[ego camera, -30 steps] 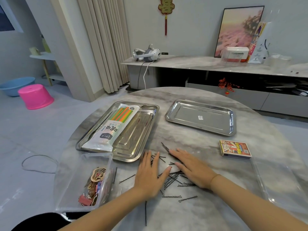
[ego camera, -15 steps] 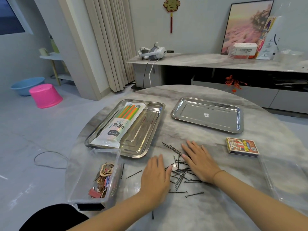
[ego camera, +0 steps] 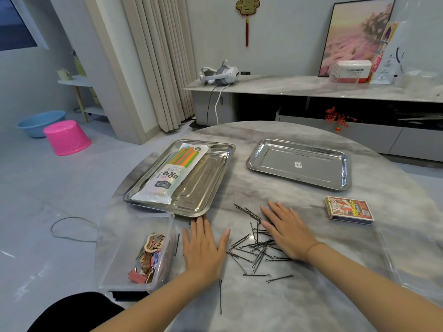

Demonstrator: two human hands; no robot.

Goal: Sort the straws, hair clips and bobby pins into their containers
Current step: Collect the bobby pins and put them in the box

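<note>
Leftward since a second ago, I see the left hand (ego camera: 203, 250) flat on the desk (ego camera: 311, 303) beside the clear box (ego camera: 112, 259) of hair clips (ego camera: 149, 255). The right hand (ego camera: 287, 233), fingers spread, presses the scattered bobby pins (ego camera: 254, 250). The straws (ego camera: 172, 173) lie in the tray (ego camera: 211, 192).

Both forearms (ego camera: 374, 283) are bare. A thin band (ego camera: 316, 245) rings the right hand's (ego camera: 287, 233) wrist. Black clothing (ego camera: 72, 312) shows just below the table's (ego camera: 263, 312) near-left edge.

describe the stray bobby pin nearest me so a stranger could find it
On the round marble table, look toward its near edge, just behind the left hand. One bobby pin lies there alone, pointing straight away from the person, clear of the tangled pile between the hands.
</note>
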